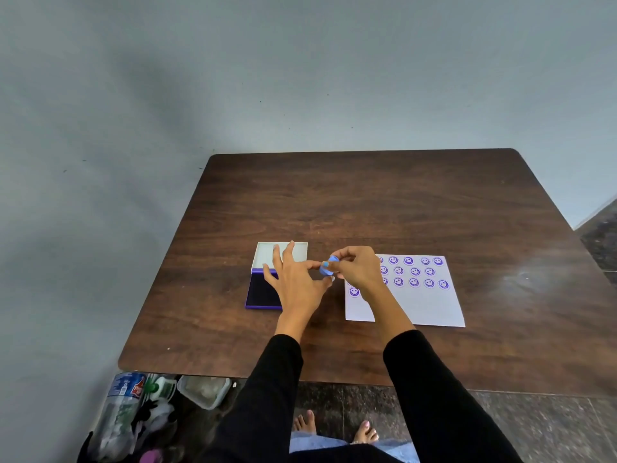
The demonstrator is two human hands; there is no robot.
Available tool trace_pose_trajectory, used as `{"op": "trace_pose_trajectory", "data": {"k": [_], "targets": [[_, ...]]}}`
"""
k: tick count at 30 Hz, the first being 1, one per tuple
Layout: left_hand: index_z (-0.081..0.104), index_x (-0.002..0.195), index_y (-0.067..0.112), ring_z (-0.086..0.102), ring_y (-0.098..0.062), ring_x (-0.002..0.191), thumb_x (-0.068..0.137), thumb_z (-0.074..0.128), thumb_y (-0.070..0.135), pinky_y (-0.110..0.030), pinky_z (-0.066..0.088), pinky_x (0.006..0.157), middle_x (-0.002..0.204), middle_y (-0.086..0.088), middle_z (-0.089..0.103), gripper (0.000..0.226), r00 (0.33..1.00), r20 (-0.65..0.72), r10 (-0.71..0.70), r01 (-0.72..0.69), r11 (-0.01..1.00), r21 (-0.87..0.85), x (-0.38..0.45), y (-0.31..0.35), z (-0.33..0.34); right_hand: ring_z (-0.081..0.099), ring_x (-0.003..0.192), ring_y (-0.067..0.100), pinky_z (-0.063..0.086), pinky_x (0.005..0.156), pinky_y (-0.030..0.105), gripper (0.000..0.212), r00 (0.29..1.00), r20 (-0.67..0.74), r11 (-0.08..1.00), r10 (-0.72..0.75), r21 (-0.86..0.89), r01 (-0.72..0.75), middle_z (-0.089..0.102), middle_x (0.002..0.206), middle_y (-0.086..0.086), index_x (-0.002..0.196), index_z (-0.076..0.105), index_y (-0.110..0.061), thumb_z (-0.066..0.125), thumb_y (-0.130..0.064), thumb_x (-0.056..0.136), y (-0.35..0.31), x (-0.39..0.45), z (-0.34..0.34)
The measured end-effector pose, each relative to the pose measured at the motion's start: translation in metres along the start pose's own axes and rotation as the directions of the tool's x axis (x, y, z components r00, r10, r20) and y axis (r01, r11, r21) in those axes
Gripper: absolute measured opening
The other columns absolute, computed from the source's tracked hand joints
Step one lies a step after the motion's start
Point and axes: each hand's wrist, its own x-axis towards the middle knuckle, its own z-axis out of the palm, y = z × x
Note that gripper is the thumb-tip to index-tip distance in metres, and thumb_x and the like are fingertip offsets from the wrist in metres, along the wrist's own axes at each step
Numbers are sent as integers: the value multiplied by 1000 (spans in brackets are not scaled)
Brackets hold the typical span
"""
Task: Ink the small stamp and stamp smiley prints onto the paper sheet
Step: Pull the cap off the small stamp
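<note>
A small blue round stamp (328,265) hangs above the table between the ink pad and the paper. My right hand (355,269) pinches it from the right. My left hand (293,279) touches it with thumb and forefinger, the other fingers spread over the open ink pad (262,290), a purple case with a dark pad and a raised white lid (267,253). The white paper sheet (420,304) lies to the right and carries several purple smiley prints (414,282) in rows, some hidden under my right wrist.
The dark wooden table (367,202) stands against a grey wall. On the floor under its left front corner lie plastic bottles (123,406) and a clear plastic box (203,390). Bare feet (334,426) show on the dark tiles below.
</note>
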Motion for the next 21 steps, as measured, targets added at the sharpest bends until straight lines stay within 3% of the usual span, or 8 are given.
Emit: {"op": "trace_pose_trajectory", "data": {"k": [3, 9, 12, 14, 16, 18, 21], "targets": [[73, 99, 28, 2, -24, 147, 73, 80, 36, -59, 2, 114, 156, -1, 25, 28, 1000, 15, -15, 15, 1000, 7, 2, -1, 2, 61, 82, 21, 52, 74, 31, 22, 998, 54, 999, -44, 23, 43, 70, 92, 17, 95, 71, -1, 76, -3, 74, 2, 0, -2], [72, 103, 29, -6, -24, 147, 74, 79, 38, -60, -1, 112, 158, -1, 19, 32, 995, 86, -47, 48, 999, -11, 5, -5, 5, 64, 98, 28, 52, 88, 36, 30, 982, 157, 994, -105, 47, 99, 68, 108, 22, 106, 68, 1, 67, 9, 77, 7, 6, -6], [72, 104, 31, -11, -25, 147, 74, 78, 40, -61, -1, 112, 159, -2, 16, 31, 995, 91, -49, 50, 999, -11, 5, -5, 8, 63, 101, 30, 51, 92, 37, 31, 990, 89, 992, -108, 78, 101, 67, 111, 21, 110, 65, 2, 63, 10, 81, 9, 10, -5], [72, 102, 34, -15, -26, 146, 74, 77, 40, -61, -3, 111, 160, -3, 12, 29, 994, 108, -34, 32, 999, 19, 4, -5, 12, 61, 98, 24, 49, 91, 33, 32, 997, 36, 980, -66, 190, 59, 67, 108, 18, 115, 62, 3, 59, 8, 84, 9, 13, -6], [70, 105, 37, -19, -28, 145, 76, 76, 40, -62, -5, 111, 161, -3, 6, 30, 991, 133, -21, 11, 997, 76, 2, -7, 17, 62, 95, 21, 48, 91, 31, 30, 997, 69, 889, 37, 454, -64, 65, 103, 14, 118, 58, 3, 55, 5, 89, 8, 16, -9], [68, 109, 39, -22, -29, 144, 79, 72, 43, -62, -7, 111, 161, -4, 0, 31, 988, 151, -8, -13, 991, 134, -2, -11, 24, 64, 91, 19, 48, 90, 32, 26, 980, 169, 675, 108, 711, -197, 66, 99, 11, 118, 57, 1, 50, 0, 94, 6, 18, -12], [65, 115, 40, -24, -30, 143, 82, 68, 46, -61, -10, 111, 161, -3, -6, 34, 983, 183, 11, -46, 981, 188, -7, -16, 33, 64, 89, 20, 51, 82, 31, 20, 959, 268, 418, 92, 864, -281, 69, 91, 12, 112, 57, 1, 45, -2, 96, 6, 17, -15]]}}
